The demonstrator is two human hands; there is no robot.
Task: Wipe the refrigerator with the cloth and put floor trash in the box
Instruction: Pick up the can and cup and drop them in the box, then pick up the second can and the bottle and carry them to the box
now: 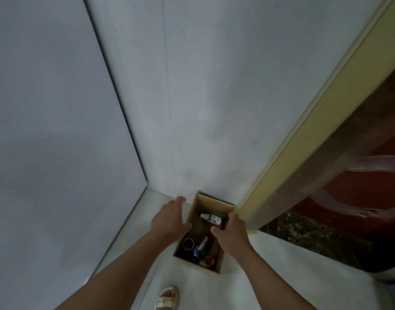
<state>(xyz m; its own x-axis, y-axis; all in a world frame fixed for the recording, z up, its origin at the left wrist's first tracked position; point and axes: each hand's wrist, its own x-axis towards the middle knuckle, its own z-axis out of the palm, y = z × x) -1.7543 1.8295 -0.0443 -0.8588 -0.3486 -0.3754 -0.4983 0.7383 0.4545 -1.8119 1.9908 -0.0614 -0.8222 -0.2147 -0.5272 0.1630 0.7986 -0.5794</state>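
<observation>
An open cardboard box (211, 203) stands on the pale floor in the corner of two grey walls. Inside lie a white bottle with a green label (211, 218), a cardboard tube (188, 242), a blue and silver can (199, 250) and something red (210, 260). My left hand (170, 218) lies along the box's left wall, thumb at the rim. My right hand (231, 231) grips the right rim, fingers outside and thumb inside. No cloth is in view.
A yellow-edged frame (303, 130) runs up on the right, touching the box's far right corner, with a dark red panel (359, 175) and dark stone base (303, 233) behind it. My sandalled foot (168, 296) stands just before the box.
</observation>
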